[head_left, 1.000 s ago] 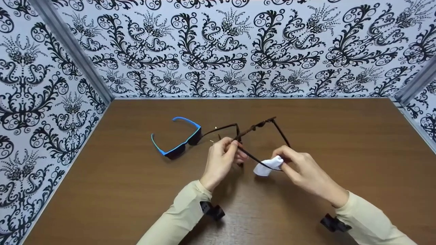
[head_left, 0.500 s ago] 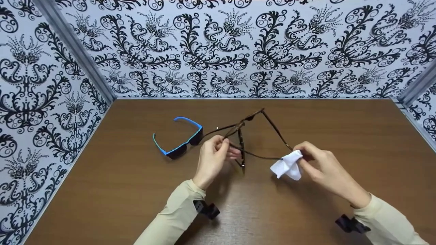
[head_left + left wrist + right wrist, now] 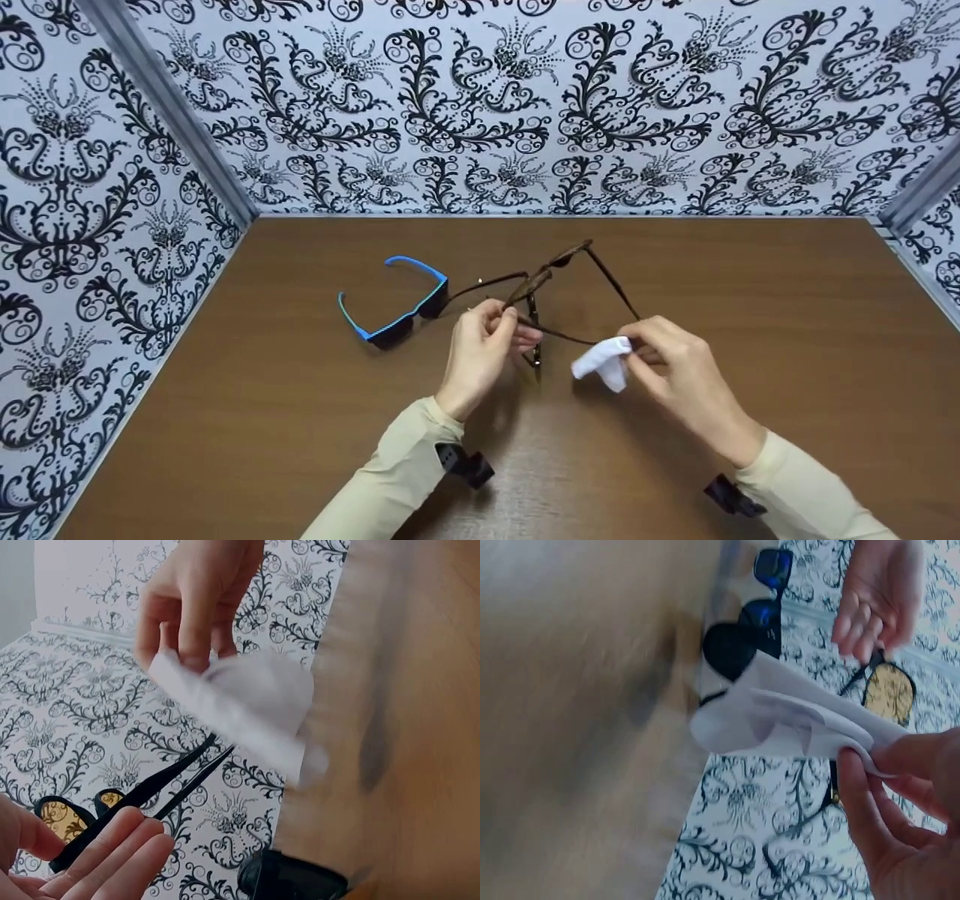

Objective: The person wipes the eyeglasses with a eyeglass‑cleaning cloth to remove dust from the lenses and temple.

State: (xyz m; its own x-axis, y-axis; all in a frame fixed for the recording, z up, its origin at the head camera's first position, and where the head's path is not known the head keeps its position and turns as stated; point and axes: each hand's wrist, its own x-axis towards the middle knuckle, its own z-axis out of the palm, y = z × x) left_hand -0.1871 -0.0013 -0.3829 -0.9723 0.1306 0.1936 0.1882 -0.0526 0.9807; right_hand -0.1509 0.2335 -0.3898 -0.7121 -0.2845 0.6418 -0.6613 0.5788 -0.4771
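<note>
My left hand (image 3: 478, 352) pinches a pair of glasses (image 3: 529, 287) near one hinge. They have a thin dark brown frame, and the wrist views show amber-tinted lenses (image 3: 64, 819). Their arms are unfolded and stretch to the right, above the table. A small white cloth (image 3: 604, 360) hangs folded from the thumb and fingers of my right hand (image 3: 679, 371). One arm of the glasses runs to the cloth, which hides its tip; in the right wrist view the cloth (image 3: 795, 716) covers part of the glasses.
Blue-framed sunglasses (image 3: 394, 324) with dark lenses lie on the brown table (image 3: 262, 420) to the left. Another dark-framed pair of glasses (image 3: 491, 283) lies behind my left hand, partly hidden. Patterned black-and-white walls (image 3: 480, 112) enclose the back and sides.
My right hand went right with the cloth along the arm of the glasses, then came back left. My left hand shifted left and then right, still holding the glasses, whose tilt has changed.
</note>
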